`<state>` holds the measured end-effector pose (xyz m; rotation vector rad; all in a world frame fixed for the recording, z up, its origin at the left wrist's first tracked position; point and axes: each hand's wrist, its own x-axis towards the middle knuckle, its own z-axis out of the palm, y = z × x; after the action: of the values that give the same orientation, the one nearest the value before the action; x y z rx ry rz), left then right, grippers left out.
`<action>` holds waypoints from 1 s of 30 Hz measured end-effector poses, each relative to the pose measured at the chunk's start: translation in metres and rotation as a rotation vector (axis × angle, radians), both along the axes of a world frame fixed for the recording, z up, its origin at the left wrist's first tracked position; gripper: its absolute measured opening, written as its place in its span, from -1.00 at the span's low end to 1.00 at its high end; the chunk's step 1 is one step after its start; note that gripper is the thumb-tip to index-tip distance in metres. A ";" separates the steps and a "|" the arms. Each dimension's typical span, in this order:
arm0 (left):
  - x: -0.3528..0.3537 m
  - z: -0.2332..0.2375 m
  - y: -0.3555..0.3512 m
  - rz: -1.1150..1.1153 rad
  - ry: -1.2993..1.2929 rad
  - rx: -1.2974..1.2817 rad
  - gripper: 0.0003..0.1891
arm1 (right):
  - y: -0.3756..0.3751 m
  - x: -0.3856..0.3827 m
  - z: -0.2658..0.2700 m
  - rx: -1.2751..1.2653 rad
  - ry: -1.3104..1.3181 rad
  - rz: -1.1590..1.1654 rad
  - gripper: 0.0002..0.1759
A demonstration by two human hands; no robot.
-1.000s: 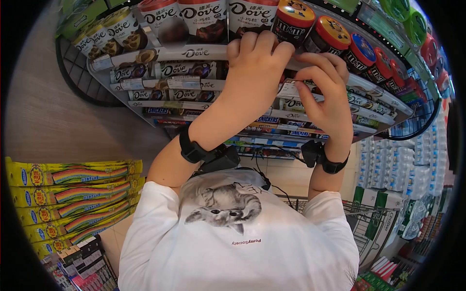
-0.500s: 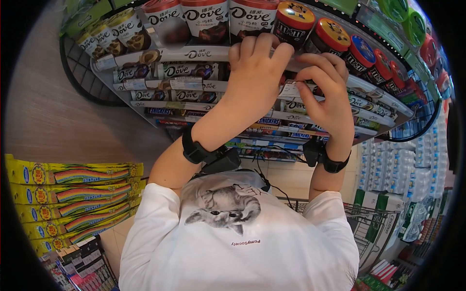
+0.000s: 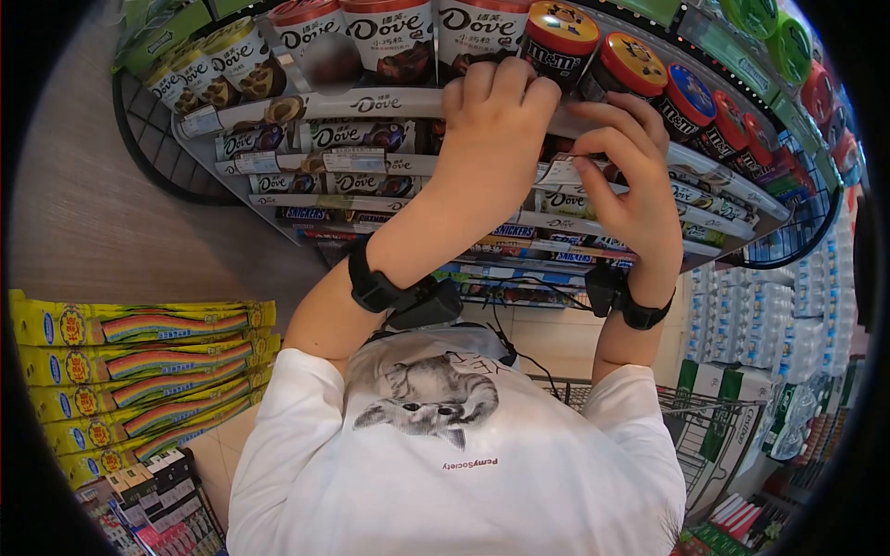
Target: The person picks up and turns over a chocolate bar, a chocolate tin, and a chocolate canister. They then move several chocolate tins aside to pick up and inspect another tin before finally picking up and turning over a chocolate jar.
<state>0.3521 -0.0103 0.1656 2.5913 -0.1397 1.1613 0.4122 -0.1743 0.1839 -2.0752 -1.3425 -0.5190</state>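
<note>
My left hand [image 3: 496, 125] rests at the shelf edge below the Dove tubs [image 3: 482, 35], its fingers curled over the rail; whatever they may hold is hidden. To its right, my right hand [image 3: 626, 171] pinches a small white price label [image 3: 562, 171] between thumb and forefinger. The label sits at the front of the shelf, beside my left hand. Brown M&M's tubs [image 3: 558, 42] with orange lids stand just above both hands. Dove bars [image 3: 357, 136] lie on the tier below.
Snickers bars [image 3: 513, 232] fill a lower tier. Black wire baskets [image 3: 153, 139] flank the shelf. Yellow candy packs [image 3: 176, 357] are stacked at the left. A wire cart [image 3: 705, 426] and bottled water packs [image 3: 769, 315] are at the right.
My right hand has shifted slightly right, and the label in its fingers is tilted a little differently. My left hand has barely moved.
</note>
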 end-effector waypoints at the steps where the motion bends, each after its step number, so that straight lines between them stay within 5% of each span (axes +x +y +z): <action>1: 0.001 0.001 0.000 0.006 0.014 0.009 -0.63 | 0.000 0.000 0.000 -0.006 -0.002 0.004 -0.88; 18: 0.006 -0.004 0.000 0.078 0.047 0.059 -0.52 | 0.006 0.002 -0.002 -0.026 -0.051 0.017 -0.88; 20: 0.008 -0.005 -0.001 0.162 -0.024 0.157 -0.70 | 0.006 0.002 -0.001 -0.027 -0.043 0.015 -0.89; 30: 0.007 -0.002 -0.006 0.291 -0.018 0.245 -0.71 | 0.006 0.001 0.002 -0.034 -0.042 0.020 -0.88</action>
<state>0.3591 -0.0159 0.1635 2.8900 0.1020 1.3395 0.4136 -0.1680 0.1855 -2.0864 -1.4035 -0.5375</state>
